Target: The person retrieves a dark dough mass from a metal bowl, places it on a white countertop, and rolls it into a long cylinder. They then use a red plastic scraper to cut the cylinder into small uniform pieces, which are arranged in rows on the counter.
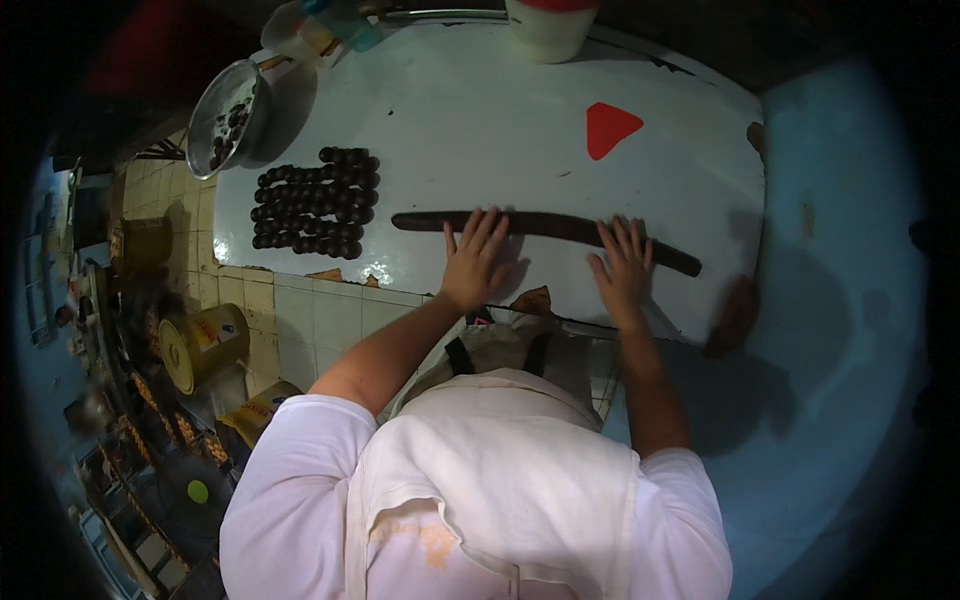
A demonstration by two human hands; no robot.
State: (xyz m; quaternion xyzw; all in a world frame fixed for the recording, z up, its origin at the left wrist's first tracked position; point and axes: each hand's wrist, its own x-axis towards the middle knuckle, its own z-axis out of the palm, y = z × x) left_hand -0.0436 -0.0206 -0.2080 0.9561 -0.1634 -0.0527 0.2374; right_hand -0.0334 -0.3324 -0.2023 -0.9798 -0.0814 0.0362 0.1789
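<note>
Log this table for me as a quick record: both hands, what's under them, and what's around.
Left hand: open, fingers on dark dough-like rope, left of its middle
Right hand: open, fingers on rope, right of its middle
Balls: dark, in rows, left of rope
Triangle: red, flat, beyond rope
Bowl: clear, dark pieces inside, far left corner
Surface: white table, chipped edges

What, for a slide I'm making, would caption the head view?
Left hand and right hand laid on a long dark roll, with dark balls in rows on the white table.
</note>
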